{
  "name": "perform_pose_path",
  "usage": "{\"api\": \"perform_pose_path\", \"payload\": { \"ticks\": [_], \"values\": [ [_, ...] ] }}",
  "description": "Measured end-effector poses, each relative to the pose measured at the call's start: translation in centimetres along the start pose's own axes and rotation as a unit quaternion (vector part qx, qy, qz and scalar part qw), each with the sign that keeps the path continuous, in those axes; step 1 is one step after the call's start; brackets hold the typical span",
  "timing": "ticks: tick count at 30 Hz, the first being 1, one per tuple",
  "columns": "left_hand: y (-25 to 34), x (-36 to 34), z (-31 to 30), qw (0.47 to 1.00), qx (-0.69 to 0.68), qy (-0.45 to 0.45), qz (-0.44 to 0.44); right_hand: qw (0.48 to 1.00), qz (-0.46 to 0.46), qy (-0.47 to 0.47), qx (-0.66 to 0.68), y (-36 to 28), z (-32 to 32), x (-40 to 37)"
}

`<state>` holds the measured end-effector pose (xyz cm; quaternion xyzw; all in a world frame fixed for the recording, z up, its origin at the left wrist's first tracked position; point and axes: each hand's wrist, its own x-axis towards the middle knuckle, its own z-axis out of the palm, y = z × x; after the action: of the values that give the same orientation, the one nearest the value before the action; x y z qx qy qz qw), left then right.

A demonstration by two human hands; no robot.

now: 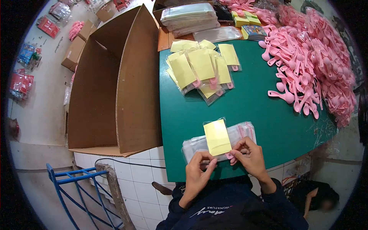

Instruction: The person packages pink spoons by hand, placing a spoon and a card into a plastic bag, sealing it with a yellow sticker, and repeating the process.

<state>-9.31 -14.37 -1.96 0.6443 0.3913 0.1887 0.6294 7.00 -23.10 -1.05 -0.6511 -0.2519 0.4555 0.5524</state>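
Note:
Near the front edge of the green table, a small clear plastic bag with a yellow card [217, 138] inside lies over a stack of flat clear bags [242, 132]. My left hand [200, 168] pinches the bag's lower left corner. At its lower right corner my right hand [249, 155] is closed, with the pink end of a spoon [229, 155] at its fingertips. The rest of that spoon is hidden behind the card. Farther back lies a pile of packed bags [201, 63] with yellow cards and pink handle ends showing.
A large heap of pink spoons [299, 73] covers the table's right side. Along the back are stacked clear bags [188, 17] and small card stacks [253, 32]. A tall open cardboard box [138, 84] adjoins the left edge. A blue metal frame [82, 178] and another person [314, 195] are lower down.

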Motion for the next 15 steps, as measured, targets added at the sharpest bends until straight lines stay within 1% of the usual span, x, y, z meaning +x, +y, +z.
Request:
{"api": "perform_pose_path", "payload": {
  "ticks": [2, 5, 8, 11, 14, 15],
  "values": [
    [0.17, -0.06, 0.41, 0.997, -0.071, 0.027, -0.031, 1.0, 0.004, 0.02, 0.006, -0.17, 0.25, -0.03],
    [-0.16, -0.17, 0.81, 0.995, -0.088, 0.054, -0.004, 1.0, -0.013, 0.02, -0.015, 0.19, 0.36, 0.02],
    [-0.56, -0.33, 0.62, 0.998, -0.065, 0.024, -0.001, 0.999, -0.023, 0.01, -0.033, 0.43, 0.34, 0.0],
    [-0.64, -0.27, 0.29, 1.0, -0.012, 0.001, 0.007, 0.999, -0.021, 0.024, -0.034, 0.36, 0.63, -0.01],
    [0.0, -0.31, 0.37, 1.0, 0.001, 0.021, 0.001, 0.998, -0.022, 0.009, -0.054, -0.26, 0.74, 0.05],
    [0.3, -0.39, 0.24, 0.999, 0.037, 0.021, 0.018, 0.998, -0.02, 0.004, -0.067, -0.27, 0.73, 0.09]
  ]
}}
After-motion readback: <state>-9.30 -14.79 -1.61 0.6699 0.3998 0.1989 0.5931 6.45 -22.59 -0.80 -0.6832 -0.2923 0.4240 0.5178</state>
